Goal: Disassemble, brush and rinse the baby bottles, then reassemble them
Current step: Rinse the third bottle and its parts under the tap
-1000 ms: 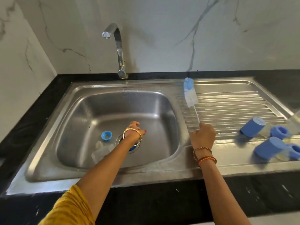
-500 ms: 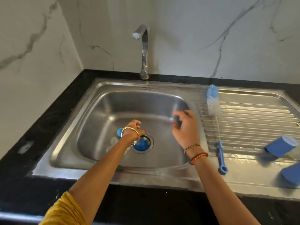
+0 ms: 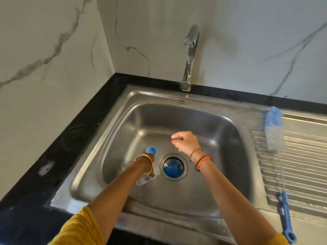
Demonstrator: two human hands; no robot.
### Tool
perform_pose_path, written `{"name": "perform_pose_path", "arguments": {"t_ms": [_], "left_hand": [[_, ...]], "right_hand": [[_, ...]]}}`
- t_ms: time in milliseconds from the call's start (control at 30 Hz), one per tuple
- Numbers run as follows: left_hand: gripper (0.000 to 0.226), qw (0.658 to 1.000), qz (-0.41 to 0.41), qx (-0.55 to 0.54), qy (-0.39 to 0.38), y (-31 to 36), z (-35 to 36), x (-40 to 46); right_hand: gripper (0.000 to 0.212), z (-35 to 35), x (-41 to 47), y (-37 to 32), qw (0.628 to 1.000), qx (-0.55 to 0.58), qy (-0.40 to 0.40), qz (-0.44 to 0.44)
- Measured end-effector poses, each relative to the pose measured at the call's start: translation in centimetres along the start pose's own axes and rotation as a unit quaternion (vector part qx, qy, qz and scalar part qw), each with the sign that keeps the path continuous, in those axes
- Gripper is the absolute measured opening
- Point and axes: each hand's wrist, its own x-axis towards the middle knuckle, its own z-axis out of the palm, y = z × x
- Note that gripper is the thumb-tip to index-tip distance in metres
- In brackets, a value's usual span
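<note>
A clear baby bottle (image 3: 143, 180) with a blue neck ring (image 3: 151, 150) lies on the floor of the steel sink (image 3: 123, 124), left of the drain. My left hand (image 3: 150, 157) reaches down and grips the bottle around its middle; my wrist hides most of the fingers. A blue cap (image 3: 172, 168) sits in the drain opening. My right hand (image 3: 185, 142) hovers over the basin behind the drain with curled fingers and holds nothing. The bottle brush (image 3: 274, 129) lies on the drainboard at the right, apart from both hands, its blue handle (image 3: 285, 216) toward me.
The tap (image 3: 189, 55) stands behind the basin with no water running. A black counter (image 3: 74, 138) runs along the left and back, and marble walls meet in the corner. The ribbed drainboard (image 3: 300, 165) extends to the right.
My right hand let go of the brush on the drainboard and moved left over the basin. My left hand shifted from the drain onto the bottle. The view turned left, so the blue caps went out of sight.
</note>
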Motion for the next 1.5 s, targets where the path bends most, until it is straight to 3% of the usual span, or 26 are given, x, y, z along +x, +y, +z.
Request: {"name": "perform_pose_path", "arguments": {"t_ms": [467,633,733,867,1000,1100,1500], "left_hand": [[0.078,0.999,-0.01,-0.01,-0.03,0.1,1.1,1.3],[0.08,0.999,0.003,-0.023,-0.03,-0.1,1.1,1.5],[0.083,0.998,0.015,-0.052,-0.019,0.0,0.2,1.4],[0.065,0.985,0.042,-0.147,0.074,0.9,-2.4,2.5],[0.045,0.956,0.075,-0.221,0.179,2.3,-4.9,4.0],[0.037,0.946,0.081,-0.24,0.202,3.1,-5.6,4.6],[0.024,0.921,0.072,-0.308,0.229,4.5,-6.5,5.5]], "right_hand": [[0.022,2.0,1.7,3.8,0.998,0.023,0.013,0.062],[0.013,0.3,4.9,1.0,0.961,0.237,0.116,0.087],[0.027,-1.5,8.0,-2.2,0.941,0.278,0.172,0.084],[0.032,-4.0,12.0,-5.6,0.953,0.164,0.25,0.037],[0.041,-5.1,15.4,-7.4,0.963,0.017,0.271,-0.005],[0.045,-4.9,16.7,-7.9,0.962,-0.065,0.263,-0.01],[0.034,-4.6,17.2,-8.0,0.954,-0.131,0.269,-0.007]]}}
